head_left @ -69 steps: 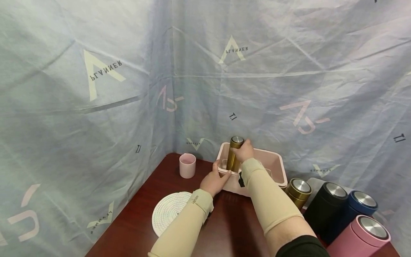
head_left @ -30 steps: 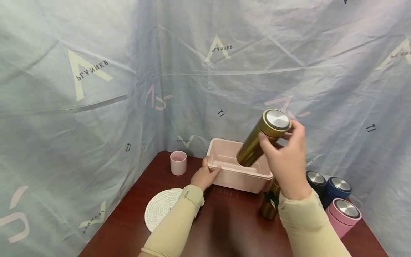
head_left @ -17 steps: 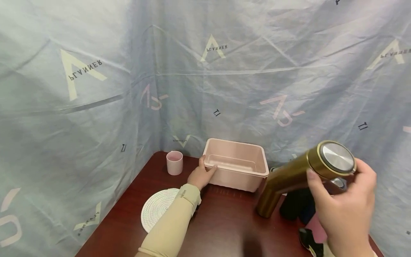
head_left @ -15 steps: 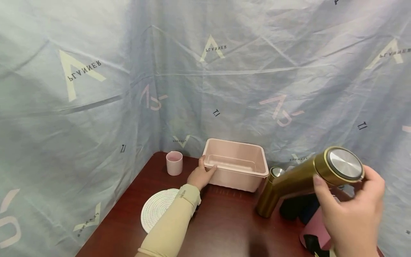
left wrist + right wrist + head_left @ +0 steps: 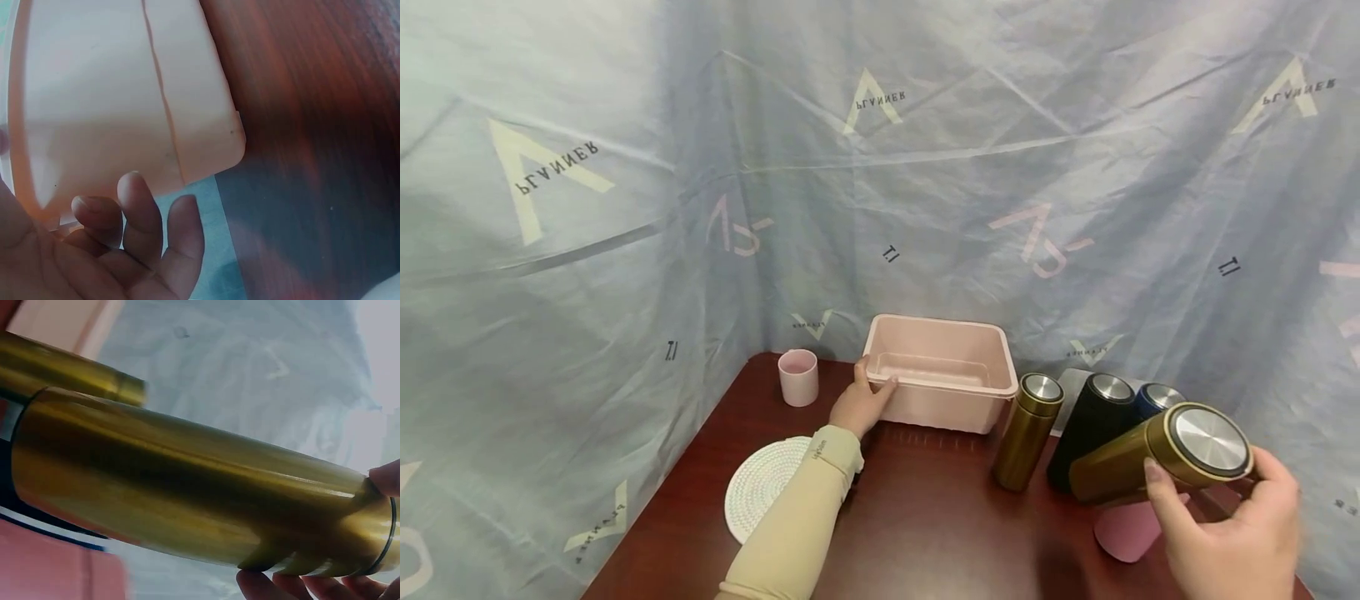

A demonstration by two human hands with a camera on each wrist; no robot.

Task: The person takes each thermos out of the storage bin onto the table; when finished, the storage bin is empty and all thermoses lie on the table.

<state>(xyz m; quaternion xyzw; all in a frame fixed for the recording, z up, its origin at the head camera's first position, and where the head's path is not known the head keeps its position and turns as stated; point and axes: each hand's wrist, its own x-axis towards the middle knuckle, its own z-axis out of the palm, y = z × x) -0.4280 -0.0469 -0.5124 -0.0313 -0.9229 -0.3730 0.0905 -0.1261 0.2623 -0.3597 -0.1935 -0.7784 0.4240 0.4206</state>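
Note:
Toward the right of the head view my right hand (image 5: 1240, 517) holds a gold thermos flask (image 5: 1120, 467) near its steel-topped lid. The flask is tilted, its base pointing left, and is lifted in front of the other flasks. In the right wrist view the fingertips (image 5: 256, 584) lie along the flask's lower side, with the thumb on the upper side. My left hand (image 5: 859, 404) grips the front left corner of a pale pink plastic bin (image 5: 951, 406), thumb at the rim. Curled fingers show beside the bin's wall in the left wrist view.
A second gold flask (image 5: 1026, 437) stands right of the bin. Beside it are a black flask (image 5: 1086, 425), a blue flask (image 5: 1159, 396) and a partly hidden pink flask (image 5: 1127, 533). A pink cup (image 5: 799, 379) and a round white woven mat (image 5: 763, 483) lie to the left.
My right hand has lifted the gold flask out of the bin and carried it right, tilting it; lately it has moved lower. My left hand has stayed at the bin's corner.

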